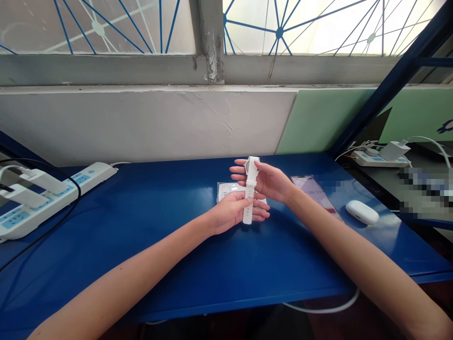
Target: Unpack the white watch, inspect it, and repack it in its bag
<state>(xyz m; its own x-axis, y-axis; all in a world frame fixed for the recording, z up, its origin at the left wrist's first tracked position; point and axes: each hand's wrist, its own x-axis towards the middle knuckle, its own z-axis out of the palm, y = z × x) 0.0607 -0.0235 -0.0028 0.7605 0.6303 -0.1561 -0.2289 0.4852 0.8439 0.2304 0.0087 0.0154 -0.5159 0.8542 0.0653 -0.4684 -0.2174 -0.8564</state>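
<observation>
A white wristwatch point(251, 177) hangs between my hands above the blue desk, its strap running nearly upright. My left hand point(229, 213) pinches the lower, holed part of the strap between thumb and fingers. Higher up, my right hand point(273, 182) has its thumb on the upper strap and its fingers behind, partly spread. Only a sliver of the round watch case shows at the left of the strap; the dial cannot be made out. Behind my hands lies a clear plastic packet point(224, 189) with something white inside, partly covered by my left hand.
On the blue desk point(159, 198), a phone point(314, 191) lies by my right forearm, with a white earbud case point(362, 212) farther right. Power strips with plugged-in chargers stand at the left point(79, 182) and right point(378, 159). A wall point(148, 125) and windows rise behind.
</observation>
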